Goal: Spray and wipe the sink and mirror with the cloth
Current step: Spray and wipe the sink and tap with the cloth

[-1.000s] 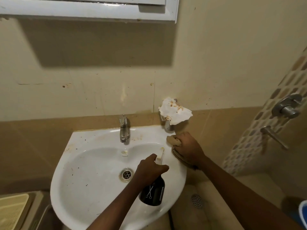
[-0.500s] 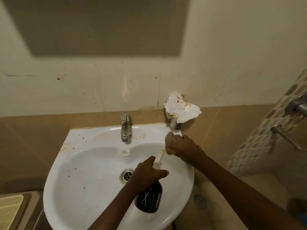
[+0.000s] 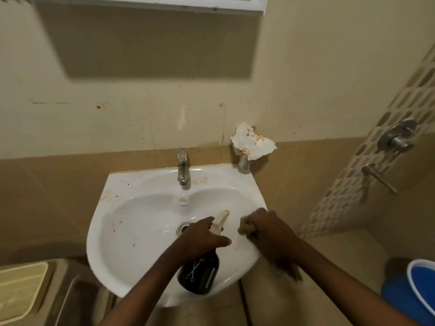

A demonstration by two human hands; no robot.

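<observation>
A white wall sink [image 3: 110,217] with dark specks hangs below a chrome tap [image 3: 183,169]. My left hand [image 3: 200,236] grips a black spray bottle [image 3: 199,274] by its pale trigger head, held over the basin near the drain [image 3: 184,227]. My right hand [image 3: 268,229] is closed on a tan cloth [image 3: 246,228], pressed on the sink's right rim. Only the white lower frame of the mirror cabinet [image 3: 164,2] shows at the top edge.
A crumpled stained paper [image 3: 251,142] sits on a metal fitting on the wall right of the tap. Shower valves [image 3: 397,138] stick out of the mosaic wall at right. A blue bucket [image 3: 416,292] stands at lower right, a beige lidded unit [image 3: 21,292] at lower left.
My right hand has slid the cloth from the back right corner of the sink down along the right rim toward me. My left hand has kept the bottle over the basin.
</observation>
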